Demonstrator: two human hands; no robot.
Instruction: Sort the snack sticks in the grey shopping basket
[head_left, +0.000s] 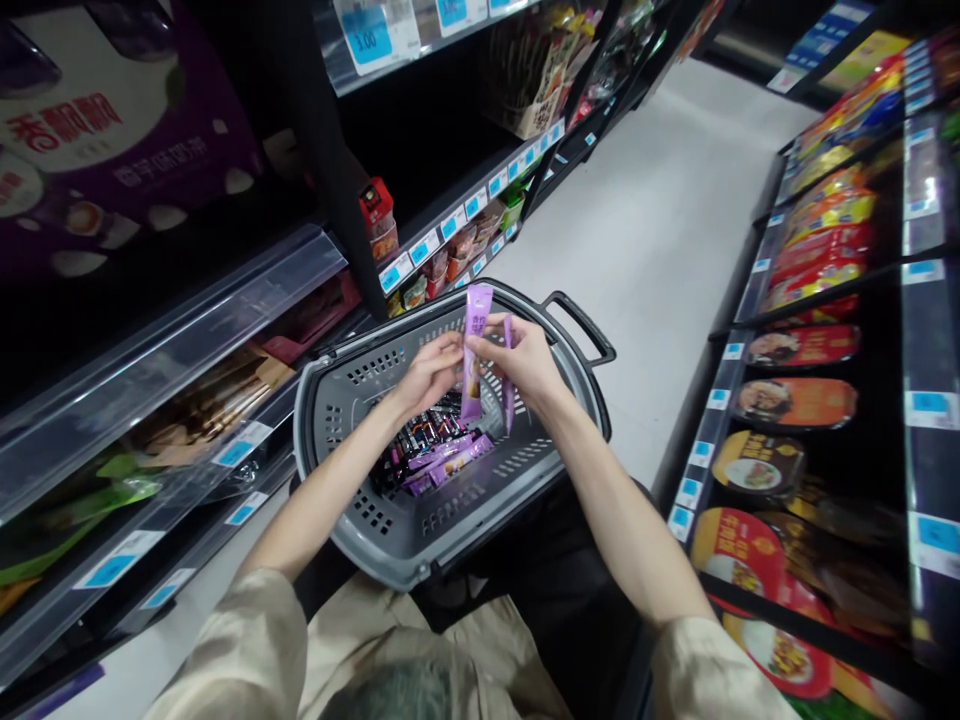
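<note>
Over the grey shopping basket (510, 500), both of my hands are close together. My right hand (529, 362) pinches a purple stick sachet (473, 385) with its thumb across the front, and a second purple sachet (508, 400) hangs edge-on from its fingers. From the other side, my left hand (433, 372) has its fingers closed at the left edge of the first sachet; their tips are partly hidden. Inside the basket lie several black stick sachets (431, 430) and a few purple stick sachets (459, 460).
To the left, shelves (270, 270) with price tags hold a large purple carton (150, 170) and packaged goods. At right, another rack carries red and yellow packets (821, 240) and oval food tubs (757, 465). Pale aisle floor (637, 220) runs ahead. The basket's black handle (589, 325) sticks out.
</note>
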